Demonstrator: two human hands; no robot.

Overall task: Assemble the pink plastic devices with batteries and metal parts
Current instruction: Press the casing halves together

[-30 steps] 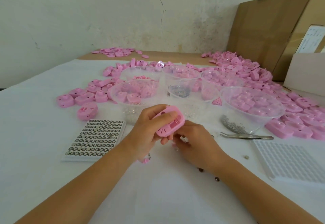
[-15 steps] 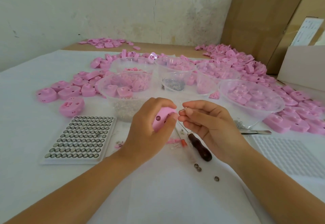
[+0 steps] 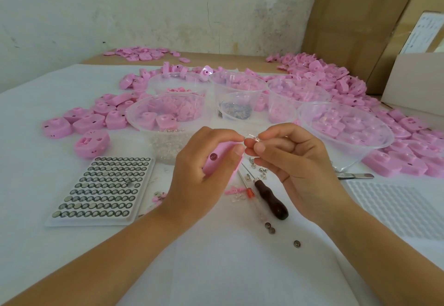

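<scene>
My left hand [image 3: 204, 173] grips a pink plastic device [image 3: 216, 158] above the middle of the table, its round dark hole facing me. My right hand [image 3: 295, 164] pinches a small clear part with thin metal legs [image 3: 252, 138] at the device's upper end, fingertips of both hands almost touching. A tray of button batteries [image 3: 103, 188] lies to the left. Loose batteries [image 3: 270, 228] and small metal parts [image 3: 258, 171] lie on the white table cover below my hands.
Several clear plastic bowls [image 3: 346, 132] with pink shells and metal bits stand behind my hands. Pink shells [image 3: 324, 77] are heaped at the back and right. A dark-handled awl [image 3: 271, 198], tweezers [image 3: 355, 175] and a white grid tray [image 3: 396, 209] lie nearby. Cardboard boxes [image 3: 360, 17] stand back right.
My right hand rose from the table with a small legged part and brought it to the device's top. My left hand turned the device so its edge faces me.
</scene>
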